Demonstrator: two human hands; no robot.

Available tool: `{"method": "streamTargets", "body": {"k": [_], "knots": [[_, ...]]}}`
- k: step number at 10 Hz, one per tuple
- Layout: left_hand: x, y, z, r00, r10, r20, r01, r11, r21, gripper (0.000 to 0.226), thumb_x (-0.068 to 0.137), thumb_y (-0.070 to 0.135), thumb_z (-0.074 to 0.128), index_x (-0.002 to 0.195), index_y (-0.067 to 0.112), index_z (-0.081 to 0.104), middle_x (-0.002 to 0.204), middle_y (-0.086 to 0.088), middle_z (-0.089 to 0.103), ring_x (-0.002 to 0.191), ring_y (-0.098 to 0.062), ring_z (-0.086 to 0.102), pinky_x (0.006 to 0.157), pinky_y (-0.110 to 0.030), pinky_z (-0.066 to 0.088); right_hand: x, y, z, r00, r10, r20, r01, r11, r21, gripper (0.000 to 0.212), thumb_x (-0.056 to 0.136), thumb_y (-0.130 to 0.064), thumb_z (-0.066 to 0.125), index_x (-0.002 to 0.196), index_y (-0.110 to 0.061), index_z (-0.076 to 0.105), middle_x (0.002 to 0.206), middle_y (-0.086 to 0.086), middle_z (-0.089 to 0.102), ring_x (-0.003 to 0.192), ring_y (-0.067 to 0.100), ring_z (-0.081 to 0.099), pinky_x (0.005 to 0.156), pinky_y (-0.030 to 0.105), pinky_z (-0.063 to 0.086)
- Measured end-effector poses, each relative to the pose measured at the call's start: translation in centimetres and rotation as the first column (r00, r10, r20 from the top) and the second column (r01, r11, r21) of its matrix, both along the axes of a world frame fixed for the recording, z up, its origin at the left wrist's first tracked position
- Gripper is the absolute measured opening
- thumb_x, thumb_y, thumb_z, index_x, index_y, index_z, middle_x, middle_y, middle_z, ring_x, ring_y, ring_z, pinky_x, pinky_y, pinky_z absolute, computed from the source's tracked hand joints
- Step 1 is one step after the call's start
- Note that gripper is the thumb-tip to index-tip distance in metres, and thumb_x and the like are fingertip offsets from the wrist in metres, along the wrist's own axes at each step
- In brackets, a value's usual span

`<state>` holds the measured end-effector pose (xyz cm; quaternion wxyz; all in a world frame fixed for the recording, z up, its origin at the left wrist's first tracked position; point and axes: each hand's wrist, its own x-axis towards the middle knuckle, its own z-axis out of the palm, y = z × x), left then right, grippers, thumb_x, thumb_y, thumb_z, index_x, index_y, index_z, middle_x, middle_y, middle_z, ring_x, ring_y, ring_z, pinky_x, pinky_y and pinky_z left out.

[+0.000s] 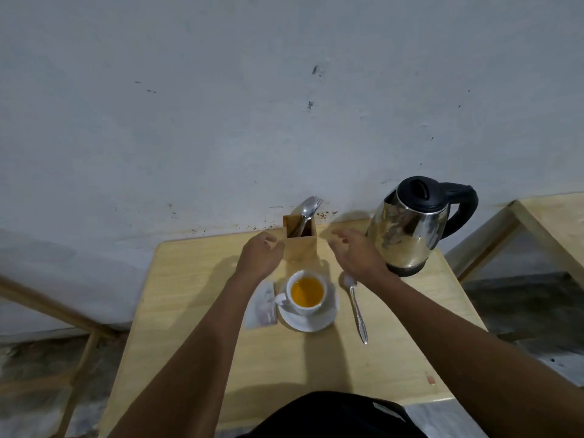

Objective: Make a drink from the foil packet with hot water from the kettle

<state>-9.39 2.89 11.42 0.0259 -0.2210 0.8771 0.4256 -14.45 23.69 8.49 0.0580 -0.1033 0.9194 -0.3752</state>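
Note:
A white cup [306,308] holding orange liquid stands on a white saucer [311,324] in the middle of the wooden table [196,311]. A silvery foil packet [262,306] lies flat just left of the saucer. A metal spoon [357,308] lies to the right of the saucer. The steel kettle [407,229] with a black lid and handle stands at the back right. My left hand [260,256] hovers beyond the cup, fingers loosely curled, holding nothing. My right hand [357,251] hangs open beside the kettle, above the spoon's bowl, empty.
A wooden cutlery holder [300,240] with a spoon and fork stands between my hands at the table's back edge, against the grey wall. Another wooden table [556,222] is at the right, a wooden frame [79,343] at the left.

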Motion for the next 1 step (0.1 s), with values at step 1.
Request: {"method": "streamTargets", "body": {"k": [1], "knots": [[-2.41,-0.9,4.53,0.992,-0.06,-0.108,0.058,0.998,-0.022,0.036,0.09,0.043,0.055,0.115,0.017,0.059,0.117,-0.005,0.059,0.098,-0.017,0.055,0.078,-0.027,0.039,-2.83,-1.97,3.98,0.997,0.061,-0.055,-0.063,0.998,-0.026,0.041,0.097,-0.047,0.046,0.132,-0.026,0.053,0.135,0.001,0.053,0.118,0.018,0.054,0.098,0.039,0.046]]}}
